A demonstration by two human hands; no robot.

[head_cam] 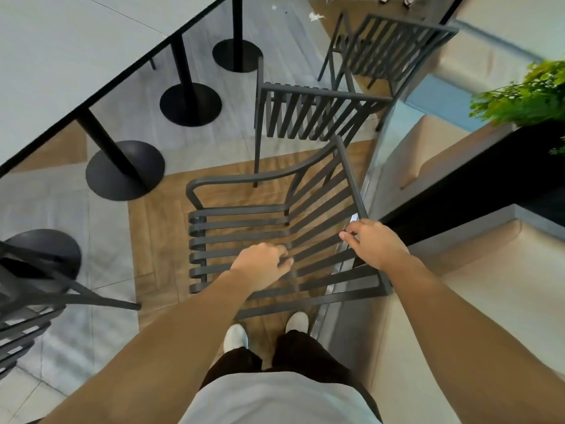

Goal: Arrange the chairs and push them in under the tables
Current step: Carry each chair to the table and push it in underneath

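A dark grey slatted metal chair (244,221) stands right in front of me on the wood-pattern floor, its seat facing left toward the tables. My left hand (263,264) grips a seat slat near the chair's near side. My right hand (373,243) holds the top rail of its backrest on the right. A long grey table (76,56) with a black edge runs along the upper left on black pedestal legs. Two more slatted chairs (308,117) (394,47) stand farther ahead, away from the table.
Round black table bases (125,169) (191,104) (237,55) sit under the table. Another dark chair (33,289) is at the left edge. A beige bench and black planter with green plants (526,96) line the right side. Crumpled paper (315,16) lies on the floor ahead.
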